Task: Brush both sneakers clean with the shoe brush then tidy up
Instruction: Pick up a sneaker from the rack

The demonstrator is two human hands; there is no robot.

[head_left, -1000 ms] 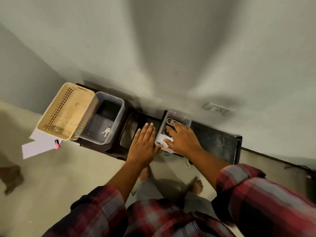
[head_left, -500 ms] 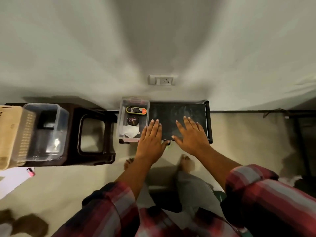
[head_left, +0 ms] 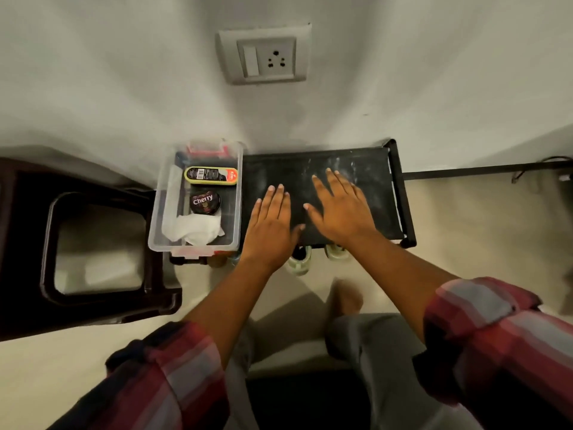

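Observation:
My left hand (head_left: 270, 221) and my right hand (head_left: 340, 206) lie flat, fingers straight, on the dusty black top of a shoe rack (head_left: 366, 169); neither holds anything. Beneath the rack's front edge the toes of two pale sneakers (head_left: 299, 261) peek out. A clear plastic box (head_left: 198, 246) sits on the rack's left end. In it lie a yellow-rimmed shoe-shine sponge case (head_left: 211, 175), a round black polish tin (head_left: 205, 202) labelled Cherry and a white cloth (head_left: 198, 228). No shoe brush is visible.
A dark brown plastic stool (head_left: 93, 308) stands left of the rack. A wall socket (head_left: 265, 54) is on the wall above. A black cable (head_left: 533, 169) runs along the skirting at right. My bare foot (head_left: 345, 297) is on the pale floor.
The view swung right and closer. My right hand left the clear box and both hands moved onto the rack's black top. The beige basket and grey tub went out of view.

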